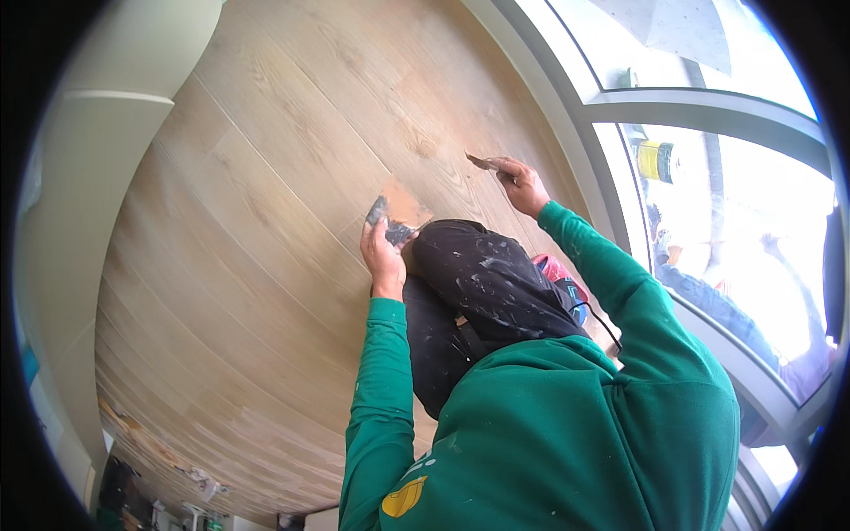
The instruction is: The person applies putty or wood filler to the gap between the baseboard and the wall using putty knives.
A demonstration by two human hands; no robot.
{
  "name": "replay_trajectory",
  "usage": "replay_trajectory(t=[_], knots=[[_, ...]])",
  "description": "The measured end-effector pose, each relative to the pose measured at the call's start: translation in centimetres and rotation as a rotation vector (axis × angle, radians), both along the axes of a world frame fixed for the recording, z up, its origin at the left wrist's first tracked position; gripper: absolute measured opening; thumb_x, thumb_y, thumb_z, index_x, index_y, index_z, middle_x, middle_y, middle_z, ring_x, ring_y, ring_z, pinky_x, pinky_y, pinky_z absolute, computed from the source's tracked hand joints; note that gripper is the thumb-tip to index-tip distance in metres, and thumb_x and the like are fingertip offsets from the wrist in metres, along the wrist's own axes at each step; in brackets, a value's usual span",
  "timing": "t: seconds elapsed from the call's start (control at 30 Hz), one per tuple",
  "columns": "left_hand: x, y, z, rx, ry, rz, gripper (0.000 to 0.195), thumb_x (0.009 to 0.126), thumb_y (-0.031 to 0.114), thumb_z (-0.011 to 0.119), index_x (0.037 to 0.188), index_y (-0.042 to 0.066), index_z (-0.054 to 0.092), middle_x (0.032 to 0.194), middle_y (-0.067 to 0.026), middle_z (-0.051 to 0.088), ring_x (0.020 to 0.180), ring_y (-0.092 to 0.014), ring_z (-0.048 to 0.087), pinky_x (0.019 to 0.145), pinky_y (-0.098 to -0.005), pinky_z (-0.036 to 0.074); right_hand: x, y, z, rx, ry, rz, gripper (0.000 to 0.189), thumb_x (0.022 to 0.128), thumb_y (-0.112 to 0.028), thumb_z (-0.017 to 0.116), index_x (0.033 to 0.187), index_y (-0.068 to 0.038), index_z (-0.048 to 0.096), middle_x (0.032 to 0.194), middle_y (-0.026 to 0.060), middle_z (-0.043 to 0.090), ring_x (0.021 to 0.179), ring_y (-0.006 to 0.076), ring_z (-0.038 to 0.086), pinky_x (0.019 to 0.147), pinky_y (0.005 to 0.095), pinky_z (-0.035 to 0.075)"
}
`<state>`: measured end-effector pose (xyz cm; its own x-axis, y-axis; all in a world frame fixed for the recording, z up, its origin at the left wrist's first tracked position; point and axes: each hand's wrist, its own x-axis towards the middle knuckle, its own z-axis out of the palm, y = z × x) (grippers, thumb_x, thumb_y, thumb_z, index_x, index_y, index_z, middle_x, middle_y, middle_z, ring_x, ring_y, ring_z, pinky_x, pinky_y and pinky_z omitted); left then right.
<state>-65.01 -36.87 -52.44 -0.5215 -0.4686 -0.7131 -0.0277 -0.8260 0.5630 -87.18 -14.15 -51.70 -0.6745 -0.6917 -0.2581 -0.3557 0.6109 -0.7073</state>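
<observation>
My left hand (383,259) grips a flat plate (377,210) by its grey, stained edge, just in front of my bent knee. Tan-orange filler paste (402,202) covers much of the plate's face. Off to the right, my right hand (523,186) is closed around a putty knife (479,161), its thin, smeared blade pointing left over the wood-plank floor (285,166). The two tools are apart. Part of the putty knife's handle is hidden by my fingers. My dark trousers (491,279) bear pale splashes.
A framed glass wall (690,106) runs along the right; through it show a yellow-banded bucket (655,161) and a person in jeans (714,312). A pale cabinet or wall panel (86,199) borders the left. A pink-and-blue object (561,275) lies beside my leg. Assorted clutter (202,481) lies at lower left.
</observation>
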Motion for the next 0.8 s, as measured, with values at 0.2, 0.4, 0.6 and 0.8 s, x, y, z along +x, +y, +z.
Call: replay_trajectory(t=[0.2,0.4,0.6,0.8], knots=[[-9.3,-4.1,3.5,0.355,0.183,-0.234,0.026,0.100,0.013,0.052,0.118,-0.002,0.062,0.106,-0.0132,0.072,0.089,-0.023,0.072,0.076,-0.0391,0.063,0.9,-7.8,12.9,-0.280,0.121,0.132,0.064,0.083,0.014,0.059,0.141,-0.013,0.059,0.141,0.0194,0.057,0.124,0.0398,0.060,0.103,0.0433,0.053],[-15.7,-5.4,8.4,0.086,0.253,-0.249,0.025,0.102,0.012,0.053,0.123,0.001,0.061,0.103,-0.0090,0.071,0.082,-0.019,0.071,0.069,-0.0351,0.061,-6.8,-7.0,12.6,-0.103,0.321,0.321,0.084,0.081,0.013,0.055,0.155,-0.023,0.042,0.148,0.0168,0.047,0.130,0.0398,0.055,0.106,0.0449,0.053],[-13.4,-8.1,6.2,-0.177,0.266,-0.101,0.032,0.104,0.013,0.052,0.135,0.004,0.056,0.111,-0.0074,0.070,0.088,-0.017,0.069,0.071,-0.0366,0.058,-15.7,-11.8,-1.3,0.006,0.418,0.349,0.061,0.086,0.009,0.052,0.140,-0.017,0.059,0.136,0.0135,0.060,0.128,0.0345,0.057,0.103,0.0425,0.054],[-7.6,-5.2,4.2,-0.163,0.312,-0.042,0.035,0.105,0.012,0.049,0.140,0.007,0.052,0.116,-0.0072,0.069,0.093,-0.019,0.068,0.072,-0.0386,0.056,-18.3,-22.7,-10.8,0.245,0.580,0.598,0.032,0.094,-0.008,0.053,0.121,-0.011,0.069,0.121,0.0094,0.066,0.120,0.0294,0.060,0.097,0.0409,0.054]])
